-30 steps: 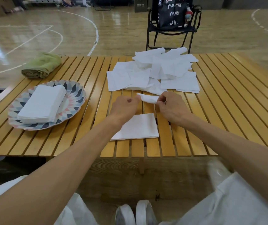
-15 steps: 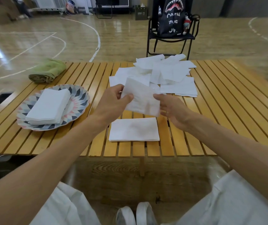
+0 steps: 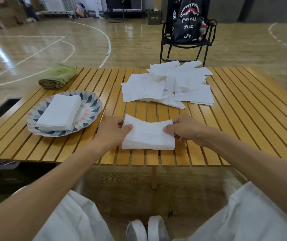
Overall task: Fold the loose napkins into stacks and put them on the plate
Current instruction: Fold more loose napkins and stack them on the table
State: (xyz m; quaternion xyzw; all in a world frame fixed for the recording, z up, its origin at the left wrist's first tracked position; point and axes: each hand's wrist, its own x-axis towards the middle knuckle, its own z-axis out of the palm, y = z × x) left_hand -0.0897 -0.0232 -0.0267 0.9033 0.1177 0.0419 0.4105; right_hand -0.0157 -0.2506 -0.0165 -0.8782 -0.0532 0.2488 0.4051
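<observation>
White paper, soft and thin: one square napkin point(image 3: 148, 132) is pinched at its left edge by the left hand point(image 3: 112, 132) and at its right edge by the right hand point(image 3: 185, 128), thumbs on top, and is held over the small folded stack point(image 3: 148, 145) near the front edge of the slatted wooden table point(image 3: 243, 119). The folding step looks to be in hand; the sheet sags in the middle and is not yet laid flat. Edges are to be squared with the stack below, then pressed. Well beyond, the loose heap of white napkins point(image 3: 169, 85) is waiting; at left, a finished pile point(image 3: 59, 113) is seen on the patterned round plate point(image 3: 90, 101)
</observation>
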